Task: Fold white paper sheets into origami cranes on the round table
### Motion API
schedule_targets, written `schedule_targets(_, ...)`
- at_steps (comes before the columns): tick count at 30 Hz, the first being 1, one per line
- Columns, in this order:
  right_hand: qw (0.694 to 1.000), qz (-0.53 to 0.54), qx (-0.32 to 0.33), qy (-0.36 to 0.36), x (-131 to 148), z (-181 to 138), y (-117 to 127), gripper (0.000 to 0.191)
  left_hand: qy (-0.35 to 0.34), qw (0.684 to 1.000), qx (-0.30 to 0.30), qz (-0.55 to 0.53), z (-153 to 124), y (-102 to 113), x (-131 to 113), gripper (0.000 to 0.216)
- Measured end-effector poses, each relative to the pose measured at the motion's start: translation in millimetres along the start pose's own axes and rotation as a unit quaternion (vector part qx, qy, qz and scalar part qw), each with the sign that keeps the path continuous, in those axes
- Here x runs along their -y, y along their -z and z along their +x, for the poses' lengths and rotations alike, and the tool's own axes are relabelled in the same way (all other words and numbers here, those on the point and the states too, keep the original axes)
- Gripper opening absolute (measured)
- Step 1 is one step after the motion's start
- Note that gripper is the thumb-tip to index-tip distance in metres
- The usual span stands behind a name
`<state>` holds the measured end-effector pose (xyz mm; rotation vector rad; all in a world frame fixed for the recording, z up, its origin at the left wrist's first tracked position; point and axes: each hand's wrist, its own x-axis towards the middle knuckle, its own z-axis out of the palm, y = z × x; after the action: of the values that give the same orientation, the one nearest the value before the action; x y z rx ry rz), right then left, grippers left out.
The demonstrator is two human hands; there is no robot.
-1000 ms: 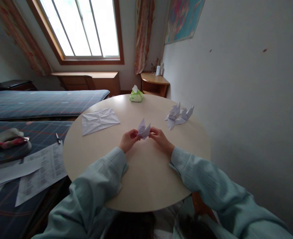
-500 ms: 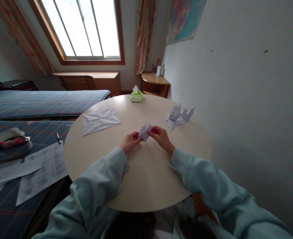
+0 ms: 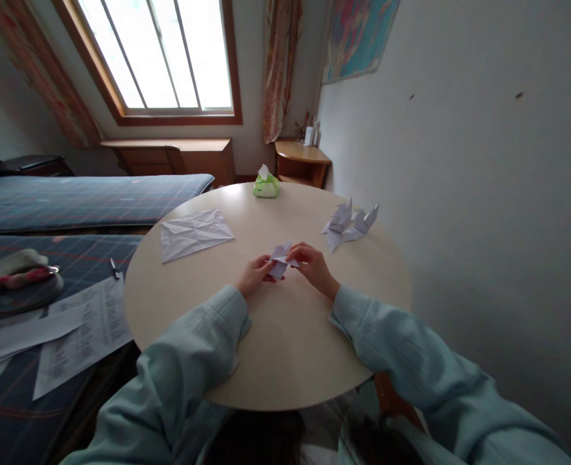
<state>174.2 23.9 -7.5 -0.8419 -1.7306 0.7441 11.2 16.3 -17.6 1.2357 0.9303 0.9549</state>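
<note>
A small folded white paper figure [image 3: 280, 260] is pinched between both my hands just above the round beige table [image 3: 285, 349]. My left hand [image 3: 254, 274] grips its left side with closed fingers. My right hand [image 3: 312, 265] curls over its right and top edge, fingers pressed on the paper. Both arms wear light blue-green sleeves. A creased, unfolded white sheet [image 3: 193, 233] lies flat on the table to the left. Two finished folded paper figures [image 3: 347, 224] sit together at the table's right side.
A green tissue pack [image 3: 266, 185] stands at the table's far edge. A bed with a plaid cover [image 3: 72, 200] lies to the left, with printed papers [image 3: 72, 329] and a pen [image 3: 114, 268] on it. The wall runs close along the right.
The paper figure has been tipped and lowered; its upright points now lie flatter between my hands. My right hand has moved over its top. Both hands stay at the same spot.
</note>
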Motion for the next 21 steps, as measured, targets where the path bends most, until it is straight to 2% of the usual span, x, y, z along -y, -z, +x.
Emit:
schedule_targets(3,1.000,0.027,-0.003,-0.006,3,1,1,0.014,-0.003,1.000,-0.017,-0.006,0,1,-1,0.037)
schedule_targets(6,0.997,0.068,0.025,-0.038,4,2,2,0.021,-0.024,0.999,-0.038,-0.004,1,2,0,0.038)
schedule_targets(8,0.996,0.067,0.031,-0.056,2,3,1,0.019,-0.039,0.998,-0.048,0.001,2,2,1,0.039)
schedule_targets(11,0.994,0.046,0.015,-0.095,-4,3,-1,0.025,-0.049,0.998,-0.048,0.009,1,3,2,0.040)
schedule_targets(15,0.985,0.093,0.009,-0.145,-12,4,-4,0.038,-0.049,0.998,-0.036,0.016,1,3,1,0.040)
schedule_targets(21,0.976,0.104,0.036,-0.188,-11,5,-2,0.035,-0.042,0.998,-0.040,0.018,0,1,1,0.036)
